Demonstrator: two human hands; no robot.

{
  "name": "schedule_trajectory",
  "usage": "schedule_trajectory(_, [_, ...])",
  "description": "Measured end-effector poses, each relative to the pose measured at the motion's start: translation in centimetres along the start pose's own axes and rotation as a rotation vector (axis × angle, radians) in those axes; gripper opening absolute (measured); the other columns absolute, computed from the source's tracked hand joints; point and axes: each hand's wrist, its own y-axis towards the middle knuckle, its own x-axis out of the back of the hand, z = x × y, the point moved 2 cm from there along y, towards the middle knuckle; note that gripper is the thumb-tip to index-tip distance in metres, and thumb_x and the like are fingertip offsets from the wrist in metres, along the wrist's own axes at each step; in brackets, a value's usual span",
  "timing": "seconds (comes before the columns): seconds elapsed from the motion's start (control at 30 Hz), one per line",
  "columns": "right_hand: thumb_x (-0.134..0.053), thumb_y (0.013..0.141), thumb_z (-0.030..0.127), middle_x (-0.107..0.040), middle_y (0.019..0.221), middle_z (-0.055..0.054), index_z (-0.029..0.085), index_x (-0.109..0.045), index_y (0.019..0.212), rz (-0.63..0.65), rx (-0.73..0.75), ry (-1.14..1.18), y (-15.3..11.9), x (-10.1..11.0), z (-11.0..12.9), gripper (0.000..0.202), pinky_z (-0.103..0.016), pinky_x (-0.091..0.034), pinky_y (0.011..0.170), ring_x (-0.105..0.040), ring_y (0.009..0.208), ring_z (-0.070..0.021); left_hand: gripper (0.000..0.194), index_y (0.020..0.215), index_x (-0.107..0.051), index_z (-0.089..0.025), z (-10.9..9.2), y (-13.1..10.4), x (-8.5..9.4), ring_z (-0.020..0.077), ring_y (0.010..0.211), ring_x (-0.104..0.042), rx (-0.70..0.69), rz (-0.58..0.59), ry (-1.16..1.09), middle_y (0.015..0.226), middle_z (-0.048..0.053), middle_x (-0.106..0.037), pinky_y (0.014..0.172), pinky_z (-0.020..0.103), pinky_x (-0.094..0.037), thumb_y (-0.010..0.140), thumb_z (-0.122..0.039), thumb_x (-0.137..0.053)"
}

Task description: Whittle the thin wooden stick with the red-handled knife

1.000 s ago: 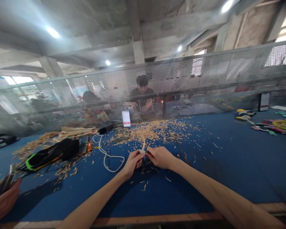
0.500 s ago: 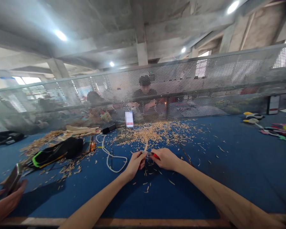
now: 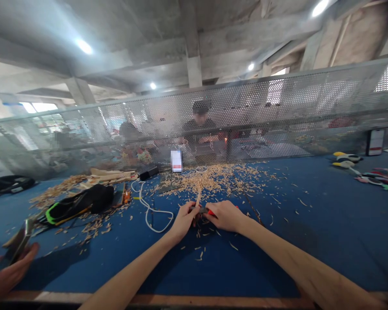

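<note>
My left hand (image 3: 183,220) is closed around a thin pale wooden stick (image 3: 198,199), whose far end points away toward the screen. In my right hand (image 3: 226,216) is a knife with a red handle (image 3: 211,212). Its grey blade (image 3: 202,210) lies across the stick, right by my left thumb. Both hands are close together, low over the blue tabletop (image 3: 239,271). The lower end of the stick and most of the knife handle are hidden by my fingers.
Wood shavings (image 3: 210,178) are heaped ahead. Left lie a white cable (image 3: 160,212), a black bag (image 3: 84,202) and wood strips (image 3: 113,176). Another person's hand (image 3: 22,269) holds a phone. A lit phone (image 3: 176,160) leans on the perforated screen (image 3: 245,125). Yellow-and-black-handled tools (image 3: 345,159) lie right.
The knife blade has turned slightly and looks darker against the stick. My left thumb has shifted a little. The whole view has moved slightly; both hands keep their holds.
</note>
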Motion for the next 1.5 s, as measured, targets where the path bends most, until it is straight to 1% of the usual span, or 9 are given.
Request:
schedule_trajectory(0.17, [-0.043,0.105,0.042,-0.077,0.098,-0.009,0.019,-0.061,0.106,0.023,-0.008,-0.025,-0.2,0.4,0.3,0.029,-0.027,-0.036,0.063,-0.073,0.084,-0.0219,0.049,0.081,-0.063,-0.017,-0.1,0.2,0.2,0.0104,0.043,-0.046,0.005,0.021,0.022,0.054,-0.004,-0.054,0.041,0.023,-0.037,0.078,-0.065,-0.069])
schedule_trajectory(0.33, [-0.041,0.106,0.043,-0.077,0.104,-0.009,0.019,-0.061,0.111,0.049,-0.021,-0.044,-0.2,0.6,0.4,0.031,-0.028,-0.038,0.065,-0.073,0.089,-0.0234,0.048,0.077,-0.058,-0.019,-0.6,-0.1,0.1,0.0108,0.042,-0.05,0.046,0.032,0.058,0.053,-0.005,-0.055,0.039,0.021,-0.035,0.077,-0.066,-0.069])
schedule_trajectory(0.53, [-0.041,0.106,0.044,-0.078,0.105,-0.008,0.02,-0.061,0.111,0.047,-0.023,-0.05,-0.2,0.6,0.4,0.032,-0.028,-0.038,0.064,-0.074,0.091,-0.0237,0.047,0.08,-0.057,-0.019,-0.8,-0.2,0.1,0.0099,0.039,-0.051,0.051,0.05,0.023,0.054,-0.006,-0.056,0.038,0.021,-0.033,0.077,-0.064,-0.071])
schedule_trajectory(0.7, [-0.041,0.107,0.043,-0.078,0.105,-0.008,0.02,-0.061,0.11,0.036,-0.029,-0.041,-0.2,0.3,0.3,0.03,-0.026,-0.038,0.065,-0.074,0.09,-0.022,0.048,0.087,-0.06,-0.018,-0.8,-0.2,0.1,0.0097,0.038,-0.052,0.051,0.076,0.023,0.055,-0.006,-0.058,0.036,0.02,-0.031,0.073,-0.061,-0.077])
schedule_trajectory(0.9, [-0.043,0.106,0.043,-0.078,0.104,-0.008,0.021,-0.061,0.108,0.036,-0.029,-0.026,-0.2,0.3,0.3,0.029,-0.027,-0.038,0.064,-0.074,0.09,-0.0223,0.048,0.084,-0.059,-0.018,-0.9,-0.3,0.1,0.0101,0.038,-0.052,0.034,0.076,0.067,0.056,-0.005,-0.058,0.036,0.02,-0.031,0.076,-0.063,-0.074])
schedule_trajectory(1.07, [-0.044,0.106,0.044,-0.078,0.104,-0.008,0.021,-0.06,0.11,0.035,-0.036,-0.03,-0.2,0.2,0.3,0.029,-0.027,-0.038,0.064,-0.074,0.09,-0.0233,0.043,0.081,-0.058,-0.018,-0.9,-0.4,0.1,0.013,0.041,-0.057,-0.047,0.07,0.146,0.056,-0.003,-0.059,0.04,0.023,-0.037,0.082,-0.059,-0.07])
schedule_trajectory(1.2, [-0.043,0.106,0.044,-0.078,0.105,-0.008,0.021,-0.061,0.111,0.035,-0.038,-0.028,-0.1,0.1,0.2,0.03,-0.027,-0.039,0.065,-0.074,0.091,-0.0231,0.036,0.082,-0.057,-0.019,-1.0,-0.4,0.1,0.0157,0.045,-0.061,-0.065,0.081,0.175,0.055,-0.002,-0.061,0.044,0.024,-0.041,0.087,-0.053,-0.067])
schedule_trajectory(1.3, [-0.043,0.106,0.043,-0.078,0.106,-0.008,0.021,-0.061,0.111,0.045,-0.036,-0.028,-0.1,0.1,0.2,0.029,-0.027,-0.039,0.065,-0.073,0.091,-0.023,0.035,0.083,-0.058,-0.019,-1.1,-0.5,0.1,0.0163,0.045,-0.062,-0.067,0.083,0.193,0.054,-0.002,-0.061,0.047,0.025,-0.044,0.089,-0.053,-0.064])
schedule_trajectory(1.5, [-0.043,0.106,0.043,-0.077,0.106,-0.01,0.02,-0.062,0.111,0.055,-0.036,-0.029,-0.1,0.1,0.3,0.03,-0.027,-0.041,0.068,-0.073,0.092,-0.0235,0.044,0.082,-0.057,-0.019,-1.2,-0.6,0.2,0.0144,0.04,-0.06,-0.013,0.062,0.159,0.059,-0.003,-0.061,0.037,0.022,-0.034,0.081,-0.061,-0.07])
